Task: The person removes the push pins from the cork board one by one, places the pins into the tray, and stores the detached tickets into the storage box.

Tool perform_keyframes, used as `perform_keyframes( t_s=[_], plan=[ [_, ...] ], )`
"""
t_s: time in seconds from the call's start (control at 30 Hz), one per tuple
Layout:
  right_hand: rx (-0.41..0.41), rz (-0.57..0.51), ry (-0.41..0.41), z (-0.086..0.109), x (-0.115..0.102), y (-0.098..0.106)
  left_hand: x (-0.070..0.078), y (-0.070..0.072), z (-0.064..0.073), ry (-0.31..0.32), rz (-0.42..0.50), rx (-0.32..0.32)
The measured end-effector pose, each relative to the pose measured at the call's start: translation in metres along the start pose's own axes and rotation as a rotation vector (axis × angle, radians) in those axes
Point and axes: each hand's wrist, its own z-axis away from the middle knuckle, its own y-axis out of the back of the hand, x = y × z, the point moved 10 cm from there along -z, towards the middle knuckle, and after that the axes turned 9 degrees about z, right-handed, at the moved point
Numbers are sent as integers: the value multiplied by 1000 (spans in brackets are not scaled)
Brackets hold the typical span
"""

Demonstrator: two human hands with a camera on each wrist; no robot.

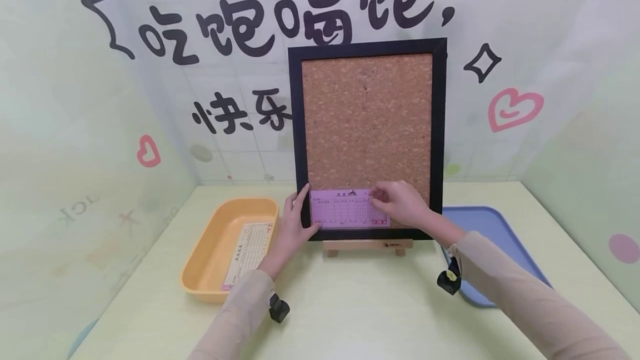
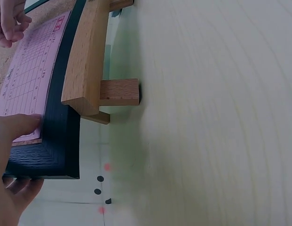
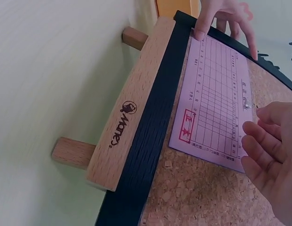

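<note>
A cork board (image 1: 367, 121) in a black frame leans upright on a small wooden easel (image 1: 367, 245). Across its lower left lies a pink printed form (image 1: 345, 210), flat against the cork. At the form's top edge sits a small clear push pin (image 3: 247, 104). My left hand (image 1: 292, 226) grips the frame's lower left edge, thumb on the form's corner (image 2: 30, 129) and other fingers behind the frame. Beside the form's upper right part, my right hand (image 1: 400, 201) hovers with loosely bent fingers, a little apart from the pin. Nothing shows between those fingers (image 3: 258, 141).
On the left stands a yellow tray (image 1: 200, 263) with more printed forms (image 1: 250, 249) in it. A blue tray (image 1: 487, 224) lies at the right, partly behind my right forearm. The pale table (image 1: 360, 315) meets a printed wall behind the board.
</note>
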Motion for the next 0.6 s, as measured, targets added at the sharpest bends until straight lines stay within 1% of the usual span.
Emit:
perform_keyframes(
  t_s=[0.17, 0.33, 0.6],
  plan=[
    [47, -12, -26, -3, 7, 0, -2, -2, 0, 15, -2, 1],
    [87, -18, -47, -6, 13, 1, 0, -2, 0, 10, 2, 4],
    [132, -36, -32, -8, 9, -2, -1, -1, 1, 17, 21, 10]
  ],
)
